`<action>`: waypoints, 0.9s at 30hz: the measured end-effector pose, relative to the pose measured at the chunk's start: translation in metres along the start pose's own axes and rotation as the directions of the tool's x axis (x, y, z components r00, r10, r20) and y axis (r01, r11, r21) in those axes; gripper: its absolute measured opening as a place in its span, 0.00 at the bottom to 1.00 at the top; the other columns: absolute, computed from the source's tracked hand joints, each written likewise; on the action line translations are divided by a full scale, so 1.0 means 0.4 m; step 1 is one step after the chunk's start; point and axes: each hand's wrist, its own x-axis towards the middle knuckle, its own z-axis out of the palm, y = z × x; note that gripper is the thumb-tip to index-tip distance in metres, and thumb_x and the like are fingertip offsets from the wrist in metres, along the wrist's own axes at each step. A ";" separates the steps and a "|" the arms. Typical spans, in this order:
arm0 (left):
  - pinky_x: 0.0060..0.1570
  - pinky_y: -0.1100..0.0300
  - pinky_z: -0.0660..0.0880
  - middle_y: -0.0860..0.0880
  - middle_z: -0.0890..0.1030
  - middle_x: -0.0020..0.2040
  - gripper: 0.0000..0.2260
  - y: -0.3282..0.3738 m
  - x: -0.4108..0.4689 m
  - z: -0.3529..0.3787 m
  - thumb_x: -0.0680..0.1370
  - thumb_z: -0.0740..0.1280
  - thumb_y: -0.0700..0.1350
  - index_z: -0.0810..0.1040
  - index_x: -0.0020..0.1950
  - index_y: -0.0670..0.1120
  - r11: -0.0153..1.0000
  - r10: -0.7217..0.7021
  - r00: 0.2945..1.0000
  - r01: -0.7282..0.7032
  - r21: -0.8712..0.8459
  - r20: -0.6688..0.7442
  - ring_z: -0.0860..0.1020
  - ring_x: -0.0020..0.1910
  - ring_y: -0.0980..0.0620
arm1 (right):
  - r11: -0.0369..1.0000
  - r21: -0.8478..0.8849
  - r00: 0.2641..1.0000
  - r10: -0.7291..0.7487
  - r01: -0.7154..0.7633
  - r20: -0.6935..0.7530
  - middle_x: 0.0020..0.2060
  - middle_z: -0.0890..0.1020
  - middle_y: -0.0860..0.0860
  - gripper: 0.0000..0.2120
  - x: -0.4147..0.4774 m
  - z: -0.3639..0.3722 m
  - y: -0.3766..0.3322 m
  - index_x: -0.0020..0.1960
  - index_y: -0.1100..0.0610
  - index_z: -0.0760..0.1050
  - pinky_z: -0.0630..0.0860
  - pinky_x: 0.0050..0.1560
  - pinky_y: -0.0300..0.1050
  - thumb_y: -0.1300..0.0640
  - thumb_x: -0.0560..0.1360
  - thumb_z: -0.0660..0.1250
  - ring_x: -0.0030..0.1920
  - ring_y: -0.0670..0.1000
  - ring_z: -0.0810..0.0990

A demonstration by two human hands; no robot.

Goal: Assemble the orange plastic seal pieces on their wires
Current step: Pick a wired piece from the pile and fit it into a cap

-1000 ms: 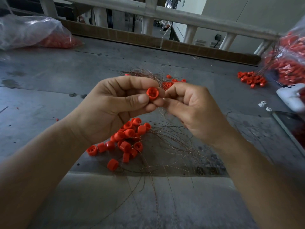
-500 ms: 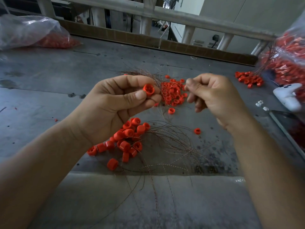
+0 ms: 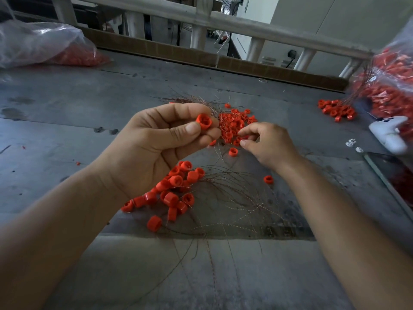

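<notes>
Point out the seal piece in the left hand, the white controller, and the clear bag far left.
seal piece (image 3: 203, 121), head view, on its open rim.
white controller (image 3: 384, 136), head view, on its body's middle.
clear bag (image 3: 44, 41), head view, on its crumpled plastic side.

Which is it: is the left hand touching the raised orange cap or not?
Touching. The head view shows the left hand pinching the orange cap between thumb and fingers, no gap.
</notes>
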 end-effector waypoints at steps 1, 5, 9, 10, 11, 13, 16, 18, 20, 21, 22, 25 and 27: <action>0.39 0.67 0.78 0.46 0.84 0.40 0.10 0.000 0.000 0.000 0.62 0.69 0.38 0.84 0.41 0.42 1.000 -0.001 1.000 0.001 -0.001 0.003 0.83 0.41 0.53 | 1.000 -0.012 1.000 -0.009 0.009 0.009 0.34 0.74 0.43 0.03 0.001 0.002 -0.002 0.45 0.53 0.79 0.70 0.43 0.39 0.59 0.72 0.68 0.36 0.43 0.72; 0.39 0.67 0.78 0.46 0.84 0.40 0.09 0.005 -0.002 0.002 0.63 0.69 0.37 0.84 0.41 0.42 1.000 -0.007 1.000 0.007 -0.001 0.015 0.83 0.41 0.53 | 0.998 -0.052 1.000 -0.023 0.024 0.019 0.40 0.74 0.47 0.05 -0.002 0.003 -0.004 0.39 0.52 0.74 0.68 0.44 0.40 0.59 0.72 0.68 0.42 0.46 0.73; 0.38 0.67 0.78 0.45 0.84 0.39 0.10 0.005 -0.002 0.003 0.62 0.69 0.37 0.84 0.41 0.42 1.000 -0.023 1.000 0.024 0.010 -0.010 0.83 0.40 0.52 | 1.000 0.017 0.999 0.024 -0.025 0.025 0.36 0.75 0.43 0.07 -0.011 -0.025 -0.004 0.38 0.51 0.73 0.68 0.44 0.39 0.58 0.73 0.68 0.42 0.46 0.74; 0.38 0.67 0.78 0.45 0.84 0.39 0.10 0.004 -0.001 0.003 0.61 0.69 0.37 0.84 0.41 0.42 0.999 -0.030 0.999 0.030 0.016 -0.016 0.83 0.40 0.52 | 0.997 0.071 0.999 0.039 -0.042 0.034 0.36 0.76 0.43 0.09 -0.012 -0.035 -0.005 0.37 0.50 0.72 0.69 0.44 0.39 0.59 0.73 0.68 0.42 0.46 0.75; 0.38 0.67 0.78 0.45 0.84 0.39 0.10 0.004 -0.001 0.003 0.61 0.69 0.37 0.84 0.40 0.42 0.999 -0.038 0.999 0.038 0.023 -0.023 0.83 0.40 0.52 | 0.985 0.160 0.998 0.052 -0.059 0.045 0.36 0.76 0.44 0.09 -0.013 -0.046 -0.007 0.38 0.50 0.72 0.72 0.44 0.40 0.61 0.73 0.68 0.42 0.47 0.76; 0.38 0.66 0.78 0.45 0.84 0.39 0.10 0.003 -0.001 0.004 0.61 0.69 0.38 0.84 0.40 0.41 0.998 -0.052 0.998 0.053 0.043 -0.035 0.83 0.40 0.51 | 0.914 0.399 0.996 0.047 -0.073 0.076 0.38 0.78 0.48 0.08 -0.022 -0.066 -0.021 0.43 0.53 0.75 0.75 0.43 0.38 0.66 0.72 0.68 0.40 0.46 0.78; 0.38 0.66 0.78 0.44 0.84 0.39 0.08 0.001 -0.001 0.007 0.64 0.67 0.36 0.84 0.40 0.41 0.994 -0.069 0.997 0.072 0.087 -0.044 0.83 0.39 0.51 | 0.739 0.672 0.992 -0.045 -0.047 0.119 0.38 0.79 0.50 0.10 -0.040 -0.085 -0.055 0.48 0.59 0.76 0.77 0.40 0.32 0.71 0.71 0.65 0.35 0.41 0.79; 0.38 0.66 0.78 0.44 0.84 0.38 0.09 0.000 -0.002 0.010 0.65 0.65 0.34 0.84 0.40 0.40 0.991 -0.077 0.996 0.081 0.106 -0.045 0.83 0.39 0.51 | 0.658 0.753 0.985 -0.111 -0.029 0.134 0.36 0.80 0.51 0.09 -0.054 -0.088 -0.080 0.45 0.57 0.76 0.78 0.40 0.35 0.69 0.69 0.66 0.35 0.42 0.80; 0.38 0.66 0.78 0.44 0.84 0.38 0.10 0.001 -0.003 0.012 0.65 0.64 0.34 0.84 0.40 0.40 0.991 -0.077 0.996 0.081 0.110 -0.045 0.83 0.39 0.52 | 0.616 0.787 0.978 -0.149 -0.022 0.145 0.32 0.82 0.49 0.08 -0.067 -0.089 -0.101 0.44 0.55 0.77 0.79 0.37 0.36 0.63 0.67 0.66 0.33 0.44 0.81; 0.38 0.66 0.78 0.44 0.84 0.38 0.10 0.003 -0.003 0.013 0.65 0.64 0.34 0.84 0.40 0.41 0.990 -0.076 0.996 0.080 0.112 -0.044 0.83 0.38 0.52 | 0.607 0.795 0.975 -0.166 -0.016 0.147 0.31 0.82 0.49 0.09 -0.073 -0.089 -0.109 0.45 0.54 0.77 0.79 0.37 0.38 0.61 0.65 0.66 0.33 0.45 0.81; 0.38 0.66 0.78 0.44 0.84 0.38 0.10 0.004 -0.004 0.014 0.65 0.64 0.34 0.84 0.40 0.41 0.990 -0.076 0.996 0.081 0.118 -0.044 0.83 0.38 0.52 | 0.601 0.799 0.972 -0.184 -0.007 0.148 0.31 0.82 0.49 0.09 -0.079 -0.088 -0.114 0.45 0.54 0.77 0.80 0.39 0.40 0.60 0.65 0.66 0.34 0.45 0.82; 0.37 0.66 0.78 0.44 0.84 0.37 0.10 0.003 -0.005 0.018 0.65 0.64 0.34 0.84 0.40 0.41 0.985 -0.080 0.996 0.087 0.147 -0.050 0.83 0.38 0.52 | 0.599 0.800 0.966 -0.216 0.016 0.142 0.34 0.83 0.49 0.08 -0.090 -0.087 -0.124 0.44 0.53 0.77 0.79 0.43 0.48 0.57 0.65 0.66 0.37 0.47 0.82; 0.37 0.66 0.78 0.44 0.84 0.37 0.10 0.002 -0.006 0.020 0.65 0.64 0.34 0.84 0.40 0.40 0.984 -0.086 0.994 0.094 0.153 -0.063 0.83 0.38 0.51 | 0.602 0.797 0.965 -0.233 0.045 0.121 0.34 0.83 0.49 0.08 -0.094 -0.086 -0.130 0.44 0.53 0.75 0.79 0.42 0.48 0.55 0.65 0.66 0.37 0.48 0.82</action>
